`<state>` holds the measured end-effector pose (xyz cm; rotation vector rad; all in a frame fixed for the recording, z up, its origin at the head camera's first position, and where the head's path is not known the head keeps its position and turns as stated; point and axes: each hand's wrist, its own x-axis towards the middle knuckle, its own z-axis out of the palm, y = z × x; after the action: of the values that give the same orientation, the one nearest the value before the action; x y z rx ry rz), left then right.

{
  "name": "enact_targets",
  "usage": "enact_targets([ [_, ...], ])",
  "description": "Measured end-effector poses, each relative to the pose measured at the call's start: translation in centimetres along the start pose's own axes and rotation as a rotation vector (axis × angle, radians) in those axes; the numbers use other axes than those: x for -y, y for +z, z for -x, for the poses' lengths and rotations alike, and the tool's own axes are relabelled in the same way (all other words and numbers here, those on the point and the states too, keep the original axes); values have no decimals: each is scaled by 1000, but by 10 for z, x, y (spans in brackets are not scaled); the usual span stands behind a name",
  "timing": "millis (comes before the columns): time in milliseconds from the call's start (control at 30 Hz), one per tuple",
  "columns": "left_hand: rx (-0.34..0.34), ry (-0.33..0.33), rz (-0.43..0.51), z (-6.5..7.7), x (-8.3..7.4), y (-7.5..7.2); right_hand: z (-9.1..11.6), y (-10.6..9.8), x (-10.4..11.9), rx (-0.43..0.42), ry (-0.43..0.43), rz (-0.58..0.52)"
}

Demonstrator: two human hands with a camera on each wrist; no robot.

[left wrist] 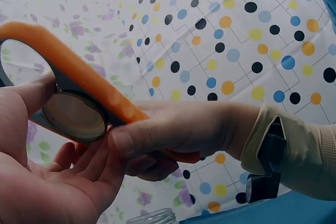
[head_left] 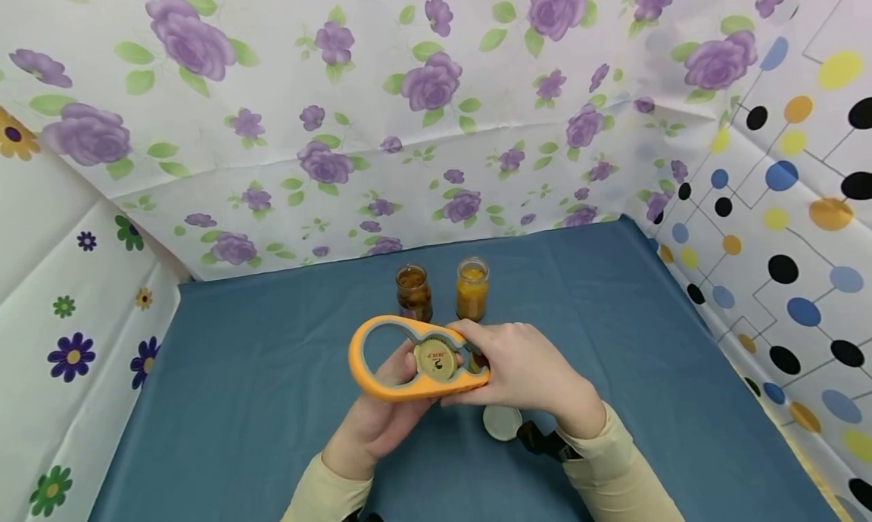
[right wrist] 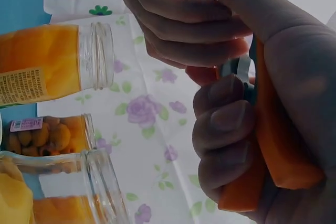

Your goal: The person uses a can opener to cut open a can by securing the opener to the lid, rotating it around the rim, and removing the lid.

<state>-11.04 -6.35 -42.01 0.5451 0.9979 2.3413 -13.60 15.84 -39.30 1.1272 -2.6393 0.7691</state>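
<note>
An orange jar opener (head_left: 371, 382) with grey inner edges is held up above the table. My right hand (head_left: 527, 363) grips its handle end, fingers curled round both arms in the right wrist view. A gold lid (head_left: 436, 359) sits between the opener's toothed edges. My left hand (head_left: 384, 412) comes from below and pinches the lid, its thumb at the lid's side and fingertips at its lower rim. The lid's hollow underside (left wrist: 73, 115) faces the left wrist camera. No jar is attached to the lid.
Behind the opener stand an uncapped jar of brown pieces (head_left: 414, 299) and a jar of yellow-orange contents (head_left: 471, 295). The right wrist view shows another open jar (right wrist: 58, 211) nearer. A pale lid (head_left: 502, 422) lies on the blue cloth (head_left: 259, 401) below the right hand.
</note>
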Motion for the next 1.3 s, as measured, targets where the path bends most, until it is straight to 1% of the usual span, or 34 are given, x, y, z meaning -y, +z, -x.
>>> enact_targets([
  [67, -6, -12, 5, 0, 2, 0, 1, 0, -2, 25, -2, -8],
  [167, -20, -30, 13, -1, 5, 0, 3, -3, -4, 36, -11, -1],
  [267, -34, -39, 17, -2, 6, -1, 4, -6, -6, 27, -24, 18],
  [433, -42, -55, 1, -2, 5, -2, 4, -9, -6, 7, -43, 7],
  [633, -16, -49, -33, -2, 5, -3, 5, -12, -6, 7, -51, -15],
  [767, -16, -56, -49, -2, 6, -4, 6, -14, -7, 23, -43, -21],
  [900, -32, -25, -64, -1, 7, -6, 7, -16, -9, 18, -18, -1],
  [1067, -48, 33, -60, 0, 4, -7, 10, -20, -13, -32, 7, 6],
  [1200, -44, 49, -110, 2, 0, -6, 11, -24, -16, -66, 20, -9],
  [1300, -26, 45, -196, 5, -3, -6, 12, -27, -19, -81, 36, -3],
])
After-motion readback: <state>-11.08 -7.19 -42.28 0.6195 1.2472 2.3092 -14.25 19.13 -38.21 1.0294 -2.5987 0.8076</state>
